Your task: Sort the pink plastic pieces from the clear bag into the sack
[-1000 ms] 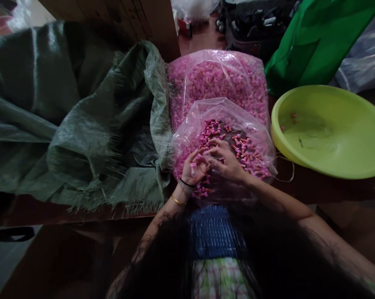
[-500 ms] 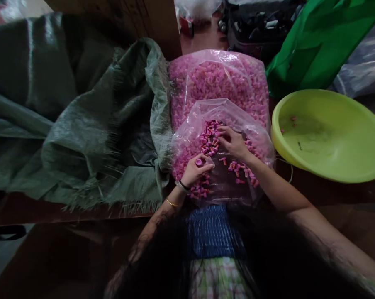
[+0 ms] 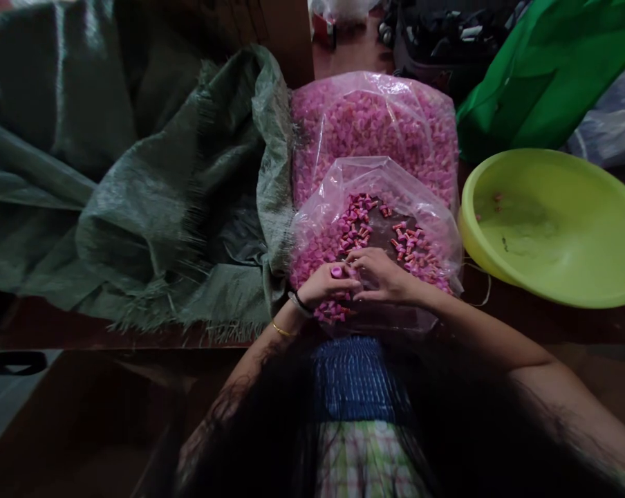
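Note:
My left hand (image 3: 323,285) is closed, with a small pink cap-shaped piece (image 3: 336,272) showing between thumb and forefinger. Curled in from the right, my right hand (image 3: 382,277) has its fingertips meeting those of my left; whatever they pinch is too small and hidden to name. Both hands are over the mouth of a clear plastic bag (image 3: 379,166). Loose pink-headed pieces with orange stems (image 3: 413,245) lie around a dark bare patch there, and several more sit just below my left hand.
Behind lies a larger full bag of pink pieces (image 3: 375,117). On the left spreads a crumpled green woven sack (image 3: 136,200). To the right stands a yellow-green basin (image 3: 561,228) with a few bits inside, and behind it a green bag (image 3: 540,83). A cardboard box (image 3: 271,34) is at the back.
My right hand has drawn back from the pile towards me and come up against my left hand. Loose pieces now lie differently, more at the right side. The view has shifted slightly.

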{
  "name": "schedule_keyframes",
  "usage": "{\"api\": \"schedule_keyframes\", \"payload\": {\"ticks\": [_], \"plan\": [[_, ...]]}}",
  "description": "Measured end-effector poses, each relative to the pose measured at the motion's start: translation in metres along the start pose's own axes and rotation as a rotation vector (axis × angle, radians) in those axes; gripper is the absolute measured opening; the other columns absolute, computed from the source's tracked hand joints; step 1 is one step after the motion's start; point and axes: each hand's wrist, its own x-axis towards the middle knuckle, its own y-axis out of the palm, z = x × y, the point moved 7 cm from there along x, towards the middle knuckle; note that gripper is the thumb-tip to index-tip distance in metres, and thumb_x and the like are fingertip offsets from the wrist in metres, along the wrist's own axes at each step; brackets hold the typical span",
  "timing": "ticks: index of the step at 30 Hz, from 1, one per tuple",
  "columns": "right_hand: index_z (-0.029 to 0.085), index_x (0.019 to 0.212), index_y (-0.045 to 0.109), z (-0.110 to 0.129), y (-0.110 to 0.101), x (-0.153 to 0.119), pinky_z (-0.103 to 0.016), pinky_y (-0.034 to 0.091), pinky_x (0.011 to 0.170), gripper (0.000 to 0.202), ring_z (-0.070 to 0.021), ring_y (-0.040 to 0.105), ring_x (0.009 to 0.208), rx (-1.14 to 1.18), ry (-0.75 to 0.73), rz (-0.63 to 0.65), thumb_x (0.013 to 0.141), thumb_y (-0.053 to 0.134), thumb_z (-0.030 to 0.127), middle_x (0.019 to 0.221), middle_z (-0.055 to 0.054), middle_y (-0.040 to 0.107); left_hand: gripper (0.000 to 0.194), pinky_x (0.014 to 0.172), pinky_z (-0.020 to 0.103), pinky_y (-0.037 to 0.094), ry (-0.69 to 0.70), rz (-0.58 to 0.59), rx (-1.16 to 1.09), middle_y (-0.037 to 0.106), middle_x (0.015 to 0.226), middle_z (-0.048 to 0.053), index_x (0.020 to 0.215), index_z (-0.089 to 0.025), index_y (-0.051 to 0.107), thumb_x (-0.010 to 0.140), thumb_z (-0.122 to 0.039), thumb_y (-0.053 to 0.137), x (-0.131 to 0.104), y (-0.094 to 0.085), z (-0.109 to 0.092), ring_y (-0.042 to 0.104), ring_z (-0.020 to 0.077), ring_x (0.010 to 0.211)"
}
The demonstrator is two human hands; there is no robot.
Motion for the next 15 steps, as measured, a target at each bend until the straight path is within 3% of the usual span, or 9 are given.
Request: {"api": "schedule_keyframes", "payload": {"ticks": [3,6,8,10,12,13,15], "plan": [[0.023,0.101,0.058,0.001,-0.004,0.000,-0.054,0.024,0.111,0.038,-0.0267,0.054,0.115,-0.056,-0.011,-0.169,0.076,0.069,0.050,0.106,-0.007,0.067,0.030,0.045,0.017,0.032,-0.010,0.013,-0.125,0.048,0.059,-0.005,0.077,-0.014,0.057,0.066,-0.032,0.078,0.000,0.007,-0.004,0.041,0.0039,0.046],[0.024,0.095,0.058,0.004,-0.007,0.002,-0.058,0.016,0.114,0.032,-0.0254,0.059,0.105,-0.099,-0.058,-0.274,0.076,0.069,0.048,0.094,-0.004,0.068,0.030,0.050,0.019,0.038,0.015,-0.017,-0.151,0.052,0.065,-0.003,0.074,-0.013,0.057,0.064,-0.031,0.079,0.000,0.017,-0.012,0.049,0.0060,0.053],[0.024,0.099,0.058,0.005,-0.006,0.004,-0.059,0.017,0.115,0.033,-0.0261,0.058,0.108,-0.090,-0.077,-0.269,0.077,0.069,0.047,0.096,-0.004,0.067,0.030,0.048,0.019,0.036,0.030,-0.052,-0.138,0.052,0.061,-0.003,0.075,-0.014,0.058,0.064,-0.032,0.079,-0.004,0.021,-0.017,0.047,0.0059,0.049],[0.024,0.117,0.053,0.003,0.000,0.006,-0.058,0.024,0.113,0.049,-0.0277,0.053,0.119,-0.022,-0.056,-0.194,0.077,0.069,0.048,0.112,-0.008,0.064,0.031,0.043,0.019,0.029,0.079,-0.123,-0.097,0.049,0.054,-0.005,0.075,-0.014,0.057,0.064,-0.034,0.079,-0.016,0.013,-0.025,0.040,0.0044,0.043],[0.022,0.140,0.036,-0.007,0.011,0.003,-0.054,0.032,0.111,0.077,-0.0294,0.044,0.131,0.059,0.026,-0.087,0.076,0.068,0.051,0.135,-0.014,0.051,0.031,0.041,0.019,0.025,0.190,-0.327,-0.042,0.049,0.053,-0.005,0.075,-0.015,0.056,0.065,-0.034,0.079,-0.045,-0.023,-0.038,0.037,0.0039,0.041],[0.022,0.146,0.026,-0.016,0.016,0.000,-0.053,0.035,0.110,0.085,-0.0300,0.039,0.135,0.072,0.089,-0.043,0.077,0.066,0.052,0.143,-0.015,0.043,0.031,0.040,0.019,0.024,0.264,-0.517,-0.012,0.051,0.055,-0.004,0.076,-0.016,0.056,0.066,-0.034,0.078,-0.073,-0.054,-0.045,0.038,0.0041,0.042],[0.024,0.148,0.029,-0.040,0.022,-0.008,-0.054,0.034,0.110,0.077,-0.0322,0.035,0.138,-0.016,0.184,-0.009,0.082,0.058,0.053,0.146,-0.015,0.039,0.026,0.039,0.019,0.022,0.403,-1.027,0.042,0.052,0.060,-0.003,0.080,-0.018,0.054,0.071,-0.034,0.072,-0.163,-0.128,-0.052,0.041,0.0048,0.044]]}}
